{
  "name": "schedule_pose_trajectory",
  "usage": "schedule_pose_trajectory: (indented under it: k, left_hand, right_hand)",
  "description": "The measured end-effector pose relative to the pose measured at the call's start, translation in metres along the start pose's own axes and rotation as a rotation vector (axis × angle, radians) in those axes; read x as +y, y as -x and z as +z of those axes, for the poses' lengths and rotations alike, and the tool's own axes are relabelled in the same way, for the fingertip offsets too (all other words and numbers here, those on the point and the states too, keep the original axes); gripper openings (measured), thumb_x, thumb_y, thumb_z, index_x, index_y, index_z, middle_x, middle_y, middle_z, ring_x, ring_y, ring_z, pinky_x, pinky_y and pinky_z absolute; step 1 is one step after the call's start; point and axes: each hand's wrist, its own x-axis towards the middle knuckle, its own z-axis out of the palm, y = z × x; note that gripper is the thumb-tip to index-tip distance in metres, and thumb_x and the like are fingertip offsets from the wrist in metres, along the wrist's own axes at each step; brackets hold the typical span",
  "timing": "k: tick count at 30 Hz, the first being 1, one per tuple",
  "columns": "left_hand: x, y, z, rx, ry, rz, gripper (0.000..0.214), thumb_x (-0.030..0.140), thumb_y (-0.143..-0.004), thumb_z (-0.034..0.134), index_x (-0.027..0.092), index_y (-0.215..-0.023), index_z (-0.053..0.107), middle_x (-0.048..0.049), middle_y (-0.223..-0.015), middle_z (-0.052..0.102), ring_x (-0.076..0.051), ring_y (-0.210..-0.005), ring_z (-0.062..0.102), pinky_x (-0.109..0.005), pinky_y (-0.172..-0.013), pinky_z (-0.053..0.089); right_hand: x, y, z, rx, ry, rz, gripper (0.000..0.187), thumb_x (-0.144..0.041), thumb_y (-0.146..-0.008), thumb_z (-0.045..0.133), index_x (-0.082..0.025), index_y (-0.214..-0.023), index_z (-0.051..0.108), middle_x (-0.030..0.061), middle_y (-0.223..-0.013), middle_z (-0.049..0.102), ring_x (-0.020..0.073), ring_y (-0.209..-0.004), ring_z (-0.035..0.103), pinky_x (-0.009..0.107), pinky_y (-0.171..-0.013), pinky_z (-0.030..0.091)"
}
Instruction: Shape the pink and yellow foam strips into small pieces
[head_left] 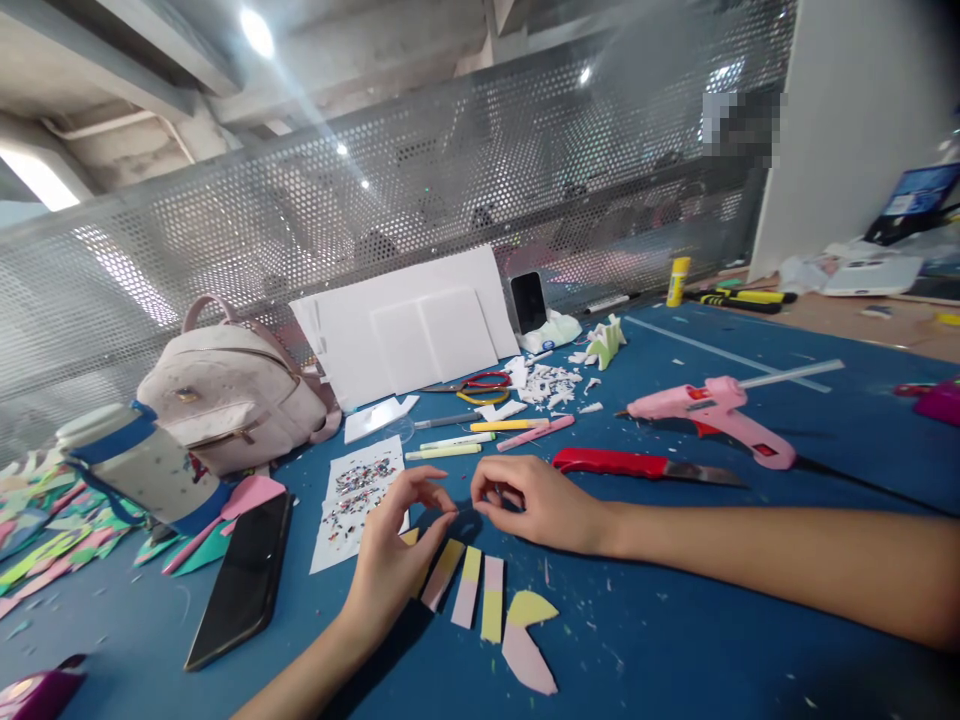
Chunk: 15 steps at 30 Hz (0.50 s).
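My left hand (401, 535) is over the blue table, thumb and index finger pressed together in a pinch. Facing it, my right hand (536, 505) also pinches, its fingers curled. The two sets of fingertips are a small gap apart; whatever they hold is too small to make out. Below them lie several yellow-and-pink strips (466, 588), one partly covered by my left hand. A cut yellow-and-pink piece (529, 645) rests to their right. Behind my left hand, a white sheet (330, 550) carries many small coloured bits (366, 478).
A red-handled knife (611, 462) and a pink glue gun (716, 408) lie right. Behind are pens (517, 432), scissors (480, 385) and white scraps (551, 385). A phone (244, 580), bottle (150, 470), backpack (232, 390) and coloured scraps (67, 545) occupy the left.
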Motion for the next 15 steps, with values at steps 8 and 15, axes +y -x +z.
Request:
schedule_pose_trajectory:
  k: [8, 15]
  left_hand:
    - [0.0034, 0.0003, 0.002, -0.006, 0.029, -0.029, 0.03, 0.012, -0.088, 0.06, 0.023, -0.115, 0.053, -0.0001, -0.086, 0.066, -0.017, -0.083, 0.062, -0.031, -0.082, 0.047]
    - [0.0002, 0.0008, 0.0027, -0.014, 0.083, -0.046, 0.03, 0.012, -0.088, 0.06, 0.024, -0.115, 0.052, -0.0002, -0.088, 0.065, -0.016, -0.083, 0.062, -0.031, -0.081, 0.047]
  right_hand:
    - [0.0018, 0.0013, 0.0016, 0.009, -0.009, -0.018, 0.006, -0.012, -0.087, 0.058, -0.018, -0.086, 0.06, -0.0029, -0.076, 0.056, 0.0092, -0.065, 0.05, 0.02, -0.06, 0.036]
    - [0.0013, 0.0, 0.0009, -0.001, -0.014, -0.012, 0.006, -0.012, -0.087, 0.058, -0.018, -0.086, 0.06, -0.003, -0.076, 0.055, 0.0089, -0.064, 0.048, 0.02, -0.059, 0.036]
